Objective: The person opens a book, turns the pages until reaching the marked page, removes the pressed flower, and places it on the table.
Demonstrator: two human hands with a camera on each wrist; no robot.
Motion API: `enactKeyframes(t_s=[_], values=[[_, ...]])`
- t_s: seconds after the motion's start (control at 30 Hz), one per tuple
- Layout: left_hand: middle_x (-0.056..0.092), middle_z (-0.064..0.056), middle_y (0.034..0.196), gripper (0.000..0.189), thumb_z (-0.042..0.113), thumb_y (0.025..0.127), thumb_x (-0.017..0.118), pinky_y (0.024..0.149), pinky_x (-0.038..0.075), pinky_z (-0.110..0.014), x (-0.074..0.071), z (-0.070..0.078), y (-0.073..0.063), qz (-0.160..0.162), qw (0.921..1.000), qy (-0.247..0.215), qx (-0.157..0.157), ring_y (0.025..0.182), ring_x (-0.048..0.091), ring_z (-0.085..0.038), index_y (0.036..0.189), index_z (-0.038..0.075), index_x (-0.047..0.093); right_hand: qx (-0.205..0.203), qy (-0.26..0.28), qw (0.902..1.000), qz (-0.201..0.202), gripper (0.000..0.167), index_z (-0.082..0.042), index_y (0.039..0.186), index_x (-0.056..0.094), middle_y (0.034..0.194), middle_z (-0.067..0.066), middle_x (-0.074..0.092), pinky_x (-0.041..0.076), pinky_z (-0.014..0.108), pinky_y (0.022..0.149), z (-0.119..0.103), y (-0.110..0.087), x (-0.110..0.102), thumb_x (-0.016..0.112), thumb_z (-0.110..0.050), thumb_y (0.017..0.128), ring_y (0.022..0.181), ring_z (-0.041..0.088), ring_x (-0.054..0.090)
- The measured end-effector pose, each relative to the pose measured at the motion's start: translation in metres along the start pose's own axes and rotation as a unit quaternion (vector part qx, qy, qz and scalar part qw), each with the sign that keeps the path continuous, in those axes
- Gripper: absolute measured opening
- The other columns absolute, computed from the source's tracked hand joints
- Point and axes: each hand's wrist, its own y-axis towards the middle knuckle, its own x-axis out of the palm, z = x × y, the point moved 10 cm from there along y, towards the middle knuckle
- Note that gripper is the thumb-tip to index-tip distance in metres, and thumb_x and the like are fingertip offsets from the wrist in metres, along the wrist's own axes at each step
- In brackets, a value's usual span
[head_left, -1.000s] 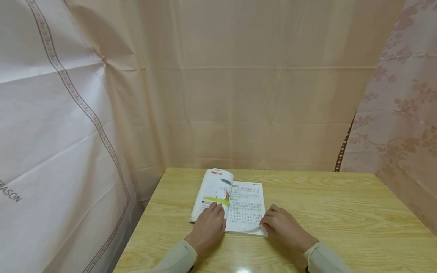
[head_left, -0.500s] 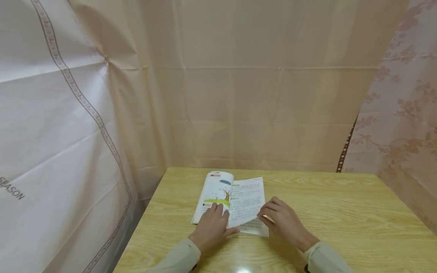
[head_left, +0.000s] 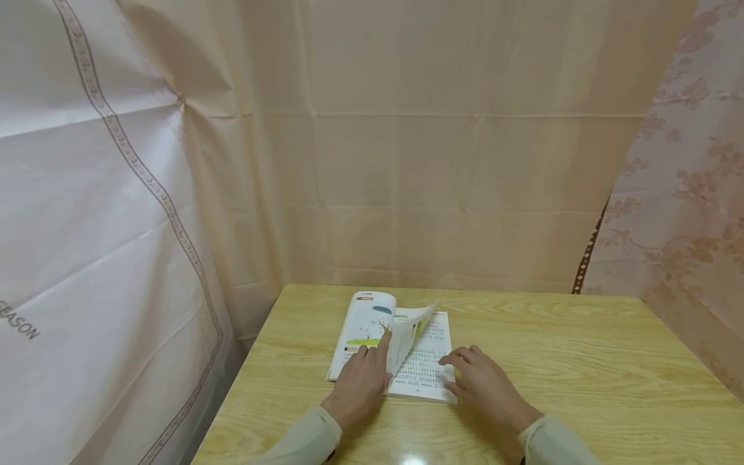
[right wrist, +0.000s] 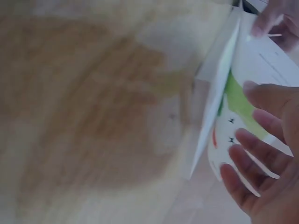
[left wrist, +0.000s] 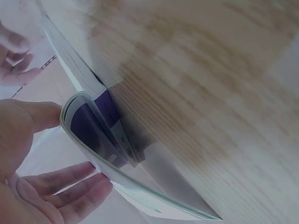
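Upon a pale wood-grained table (head_left: 581, 361), a book (head_left: 401, 345) lies spread, the landmark for all else. From its gutter one leaf (head_left: 408, 336) rises aslant, leaning over the right-hand page (head_left: 421, 378) and showing a green picture on its underside. The left hand (head_left: 359, 381) rests on the book's lower left part, index finger extended toward the gutter, clenched around nothing. Its place there suggests it keeps the left-hand page (head_left: 357, 323) from springing back, as those leaves bow up in a thick curl that would likely not lie flat alone. At the book's lower right corner, the right hand (head_left: 482, 381) holds nothing: its fingers are parted and slightly bent, apart from the raised leaf. Whether a fingertip touches the right-hand page, I cannot tell. Both sleeves (head_left: 558, 442) reach toward the book from its near side.

No box, cup or tray is visible around the book; the nearest thing to an enclosure is the hollow under its curled leaves, where the left wrist view shows a purple surface (left wrist: 88, 128). Beyond the book hangs a beige curtain (head_left: 436, 142), with a floral cloth (head_left: 697, 174) farther to its right.
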Motion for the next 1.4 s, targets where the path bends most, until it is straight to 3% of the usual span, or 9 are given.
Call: enactKeyframes(t_s=[0.13, 0.23, 0.33, 0.5, 0.73, 0.83, 0.93, 1.1, 1.4], values=[[0.056, -0.025, 0.134, 0.094, 0.027, 0.094, 0.076, 0.067, 0.054, -0.034, 0.0, -0.001, 0.0, 0.003, 0.9994, -0.034, -0.007, 0.08, 0.061, -0.025, 0.165, 0.022, 0.015, 0.004, -0.002, 0.9988, -0.049, 0.04, -0.016, 0.115, 0.073, 0.117, -0.003, 0.067, 0.052, 0.035, 0.083, 0.003, -0.006, 0.015, 0.088, -0.031, 0.082, 0.097, 0.013, 0.055], [0.03, -0.036, 0.155, 0.082, 0.022, 0.092, 0.078, 0.063, 0.053, -0.033, 0.0, -0.003, -0.001, 0.008, 0.998, -0.06, -0.015, 0.077, 0.061, -0.026, 0.161, 0.03, 0.034, -0.008, -0.005, 0.9986, -0.052, 0.042, -0.016, 0.115, 0.073, 0.117, 0.0, 0.067, 0.053, 0.037, 0.082, 0.003, -0.008, 0.018, 0.088, -0.033, 0.08, 0.096, 0.016, 0.056], [0.019, -0.037, 0.16, 0.057, 0.024, 0.091, 0.079, 0.061, 0.051, -0.032, -0.002, -0.005, -0.002, 0.024, 0.9979, -0.058, -0.016, 0.077, 0.059, -0.026, 0.145, 0.022, 0.061, -0.008, 0.005, 0.9983, -0.057, 0.041, -0.016, 0.115, 0.074, 0.118, 0.001, 0.067, 0.052, 0.04, 0.084, 0.005, -0.01, 0.02, 0.087, -0.035, 0.081, 0.098, 0.017, 0.055], [0.022, -0.034, 0.161, 0.041, 0.041, 0.094, 0.072, 0.067, 0.054, -0.038, -0.002, -0.008, -0.006, 0.027, 0.9994, 0.01, -0.018, 0.095, 0.061, -0.034, 0.126, 0.014, 0.074, 0.009, 0.021, 0.9959, -0.087, 0.038, -0.018, 0.113, 0.076, 0.12, 0.001, 0.066, 0.051, 0.043, 0.087, 0.008, -0.011, 0.026, 0.085, -0.04, 0.083, 0.102, 0.018, 0.055], [0.048, -0.02, 0.152, 0.048, 0.057, 0.094, 0.066, 0.104, 0.043, -0.058, -0.004, -0.008, -0.001, 0.014, 0.9952, 0.097, -0.003, 0.138, 0.041, -0.05, 0.105, 0.012, 0.08, 0.005, 0.016, 0.9955, -0.094, 0.034, -0.018, 0.106, 0.077, 0.117, 0.001, 0.068, 0.051, 0.043, 0.088, 0.008, -0.009, 0.024, 0.084, -0.041, 0.082, 0.101, 0.018, 0.057], [0.063, -0.016, 0.135, 0.051, 0.054, 0.094, 0.068, 0.103, 0.047, -0.051, -0.005, -0.006, -0.001, 0.004, 0.996, 0.089, 0.004, 0.132, 0.051, -0.04, 0.098, 0.004, 0.076, -0.006, 0.019, 0.9958, -0.09, 0.031, -0.018, 0.102, 0.077, 0.114, 0.001, 0.069, 0.052, 0.041, 0.084, 0.006, -0.009, 0.021, 0.085, -0.041, 0.082, 0.098, 0.018, 0.057], [0.069, -0.014, 0.115, 0.044, 0.045, 0.096, 0.068, 0.087, 0.054, -0.042, -0.002, -0.005, -0.005, -0.006, 0.998, 0.063, 0.001, 0.107, 0.065, -0.03, 0.107, 0.003, 0.069, -0.015, 0.022, 0.9957, -0.089, 0.027, -0.019, 0.1, 0.077, 0.113, 0.001, 0.07, 0.052, 0.04, 0.081, 0.004, -0.009, 0.019, 0.084, -0.038, 0.082, 0.096, 0.018, 0.057], [0.065, -0.012, 0.098, 0.034, 0.035, 0.097, 0.068, 0.068, 0.051, -0.038, 0.0, -0.006, -0.008, 0.003, 0.9992, 0.039, -0.006, 0.081, 0.063, -0.027, 0.119, 0.01, 0.068, -0.054, 0.034, 0.9959, -0.064, 0.011, -0.019, 0.093, 0.079, 0.106, -0.003, 0.074, 0.051, 0.036, 0.076, 0.0, -0.009, 0.014, 0.08, -0.029, 0.088, 0.09, 0.015, 0.059], [0.067, -0.01, 0.123, 0.028, 0.031, 0.099, 0.066, 0.091, 0.054, -0.042, 0.004, 0.0, -0.002, -0.03, 0.9984, 0.041, 0.025, 0.114, 0.062, -0.026, 0.112, 0.008, 0.073, -0.085, 0.043, 0.9953, -0.018, 0.015, -0.016, 0.094, 0.082, 0.094, -0.011, 0.076, 0.049, 0.028, 0.071, -0.006, -0.006, 0.004, 0.083, -0.006, 0.083, 0.083, 0.006, 0.054]])
